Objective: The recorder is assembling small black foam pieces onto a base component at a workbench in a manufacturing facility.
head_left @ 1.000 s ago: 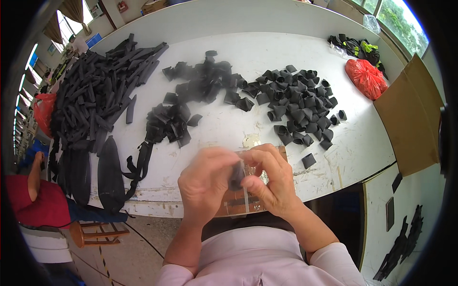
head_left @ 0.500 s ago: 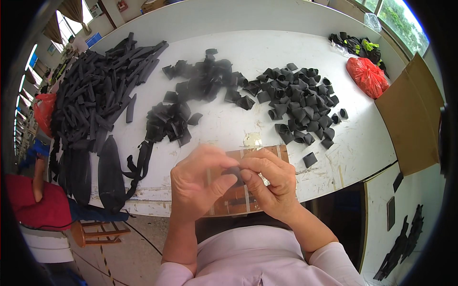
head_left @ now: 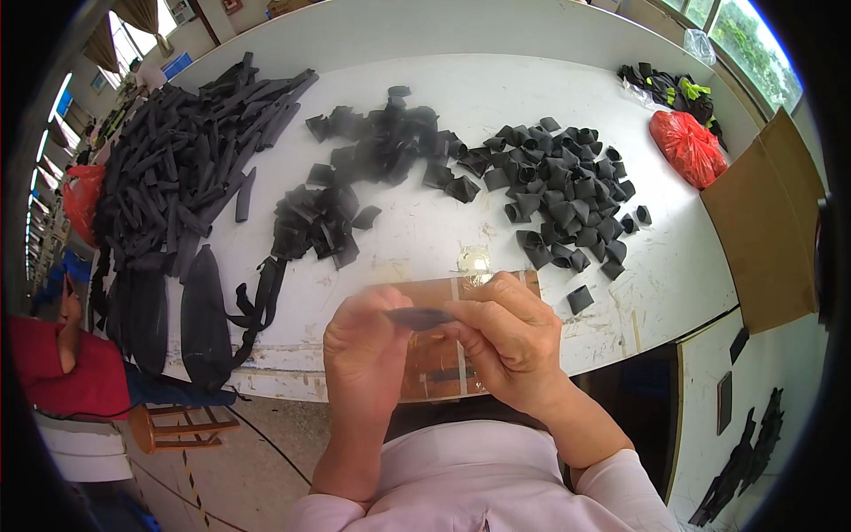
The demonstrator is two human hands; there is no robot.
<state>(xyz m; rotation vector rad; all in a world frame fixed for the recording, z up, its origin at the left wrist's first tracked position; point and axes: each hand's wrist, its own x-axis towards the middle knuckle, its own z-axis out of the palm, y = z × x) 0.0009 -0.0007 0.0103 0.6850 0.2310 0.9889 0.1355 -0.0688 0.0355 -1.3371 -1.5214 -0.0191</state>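
A small black fabric piece [head_left: 418, 317] is stretched sideways between my two hands, above a brown taped board [head_left: 434, 368] at the table's near edge. My left hand [head_left: 365, 341] pinches its left end, the fingertips slightly blurred. At the other end, my right hand [head_left: 510, 332] grips it between thumb and forefinger. Beyond my hands to the right lies a heap of short black fabric loops [head_left: 567, 191]. Another pile of black pieces [head_left: 319, 217] sits to the left, with more dark pieces [head_left: 386, 142] farther back. One loose piece [head_left: 580, 300] rests beside the board.
Long black fabric tubes [head_left: 168, 168] are heaped at the left, some hanging over the edge. A red plastic bag [head_left: 687, 149] and a cardboard sheet [head_left: 767, 230] stand at the right. Another person's red garment [head_left: 75, 372] and a wooden stool [head_left: 182, 427] are at the lower left.
The black piece, mostly covered by my fingers before, now shows drawn out lengthwise between my hands. My hands have moved slightly apart.
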